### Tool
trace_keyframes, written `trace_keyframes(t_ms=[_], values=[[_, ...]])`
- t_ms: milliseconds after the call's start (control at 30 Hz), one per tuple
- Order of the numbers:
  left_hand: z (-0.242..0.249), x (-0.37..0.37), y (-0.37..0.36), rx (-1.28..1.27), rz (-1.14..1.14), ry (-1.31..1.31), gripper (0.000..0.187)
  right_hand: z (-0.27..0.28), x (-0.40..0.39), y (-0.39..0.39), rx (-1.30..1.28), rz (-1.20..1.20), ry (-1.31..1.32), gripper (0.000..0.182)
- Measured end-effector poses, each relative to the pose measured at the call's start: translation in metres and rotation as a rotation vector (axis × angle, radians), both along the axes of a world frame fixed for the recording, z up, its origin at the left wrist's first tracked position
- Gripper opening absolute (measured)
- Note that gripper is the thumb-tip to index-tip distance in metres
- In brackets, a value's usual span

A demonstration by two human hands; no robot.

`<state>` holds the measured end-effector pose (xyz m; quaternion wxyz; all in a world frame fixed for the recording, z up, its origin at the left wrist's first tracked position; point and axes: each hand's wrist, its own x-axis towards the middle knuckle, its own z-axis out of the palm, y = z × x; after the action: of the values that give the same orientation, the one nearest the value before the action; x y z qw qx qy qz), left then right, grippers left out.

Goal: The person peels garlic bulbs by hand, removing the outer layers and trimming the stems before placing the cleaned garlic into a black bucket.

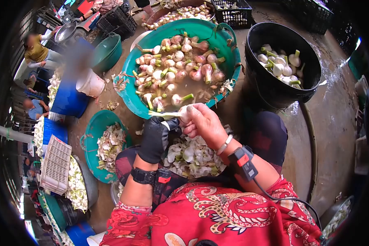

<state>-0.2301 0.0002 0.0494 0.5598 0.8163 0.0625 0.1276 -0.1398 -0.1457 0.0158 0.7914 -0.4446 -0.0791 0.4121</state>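
In front of me, between my hands, is a garlic bulb point(185, 115) with its pale stem pointing left. My left hand point(155, 138), in a black glove, is closed around the stem side. My bare right hand point(206, 125) pinches the bulb with thumb and fingers. Just beyond stands a large green tub point(129, 76) of murky water with many unpeeled garlic bulbs point(179, 64) in it. Below my hands lies a heap of garlic skins point(196, 156). Peeled white garlic bulbs point(279, 65) sit in a black bucket point(270, 90) at the right.
A smaller green basin point(93, 153) with loose skins stands to my left. Beyond it are a pale plastic basket point(55, 164), blue barrels point(69, 98) and a white bucket point(91, 84). Other people point(39, 51) are at the far left. A hose point(313, 143) runs along the wet floor.
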Motion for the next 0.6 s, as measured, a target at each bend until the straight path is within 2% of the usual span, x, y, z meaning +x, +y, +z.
trace_keyframes(t_ms=[33,100,167,200,233,300,367,400,433,467,533,567,600], values=[[-0.001,-0.001,0.001,-0.032,0.044,0.076,0.018,0.002,-0.006,0.002,-0.135,-0.088,-0.237,0.034],[-0.002,0.000,0.003,-0.068,0.085,0.157,0.018,-0.015,-0.015,0.008,-0.284,-0.386,-0.903,0.038],[0.004,0.007,0.005,0.646,-0.162,-0.138,0.019,-0.008,-0.010,0.000,-0.353,-0.301,-0.889,0.038],[0.011,0.005,0.004,0.436,-0.182,-0.078,0.018,-0.008,-0.004,-0.003,-0.221,-0.110,-0.615,0.038],[0.016,0.005,0.003,0.435,-0.184,-0.076,0.018,-0.008,0.002,-0.007,-0.088,0.074,-0.339,0.038],[0.023,0.001,0.005,-0.108,-0.111,0.293,0.018,-0.002,0.009,-0.016,-0.051,0.151,-0.282,0.036],[0.026,-0.003,0.011,-0.157,-0.089,0.348,0.019,0.005,0.014,-0.022,0.031,0.332,-0.198,0.031],[0.026,-0.004,0.012,0.001,-0.162,0.244,0.020,0.000,0.011,-0.019,0.151,0.333,-0.116,0.029],[0.025,-0.005,0.013,0.156,-0.233,0.139,0.022,-0.001,0.012,-0.020,0.152,0.333,-0.114,0.029],[0.021,-0.006,0.017,0.155,-0.233,0.143,0.022,-0.003,0.016,-0.024,0.156,0.434,-0.095,0.029],[0.011,-0.006,0.026,-0.243,-0.065,0.233,0.025,0.006,0.017,-0.035,0.124,0.673,-0.130,0.029],[0.022,-0.006,0.030,-0.256,0.042,0.363,0.029,0.022,0.013,-0.039,0.021,0.770,-0.230,0.029],[0.018,-0.006,0.034,-0.357,0.013,0.289,0.029,0.015,0.011,-0.035,0.062,0.658,-0.175,0.029]])
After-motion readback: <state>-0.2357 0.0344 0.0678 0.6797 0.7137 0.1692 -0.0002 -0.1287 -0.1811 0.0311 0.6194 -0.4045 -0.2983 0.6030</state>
